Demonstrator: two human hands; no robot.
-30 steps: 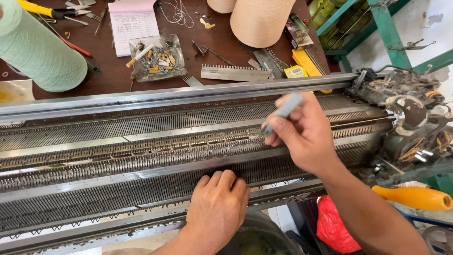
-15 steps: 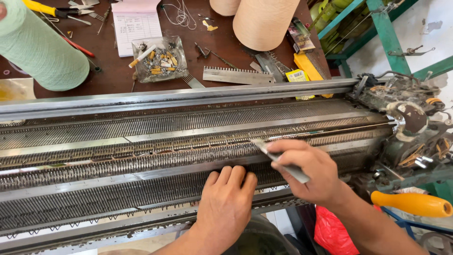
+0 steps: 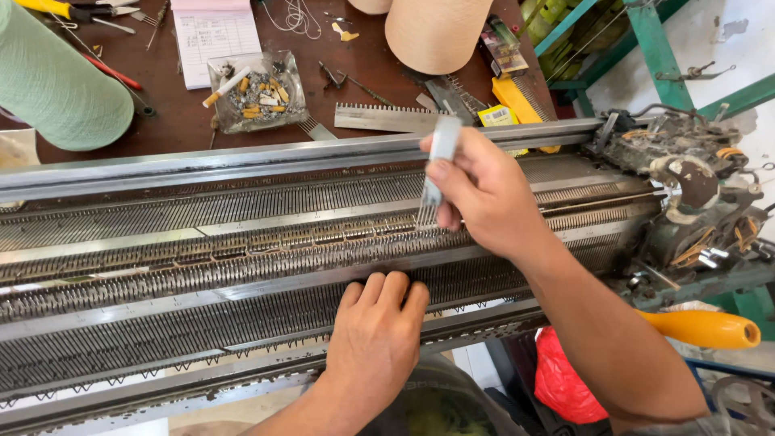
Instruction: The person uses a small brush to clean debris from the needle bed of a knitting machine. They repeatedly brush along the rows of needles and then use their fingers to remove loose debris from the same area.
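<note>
A long metal knitting machine bed (image 3: 202, 242) with rows of needles runs across the view. My right hand (image 3: 488, 198) grips a small grey pronged hand tool (image 3: 436, 165), held upright, with its thin prongs touching the needle row at the middle of the bed. My left hand (image 3: 375, 339) lies flat, fingers together, pressing on the lower needle bed just below the tool. It holds nothing.
A brown table behind the machine carries a green yarn cone (image 3: 56, 81), a beige yarn cone (image 3: 436, 32), a glass ashtray (image 3: 254, 93), a paper sheet (image 3: 214, 36), a metal comb (image 3: 387, 119) and small tools. The machine's carriage (image 3: 686, 194) is at the right, an orange handle (image 3: 702, 329) below.
My right hand lowered the tool onto the needles, then raised it upright again and shifted a little left along the bed. My left hand stayed pressed on the lower bed.
</note>
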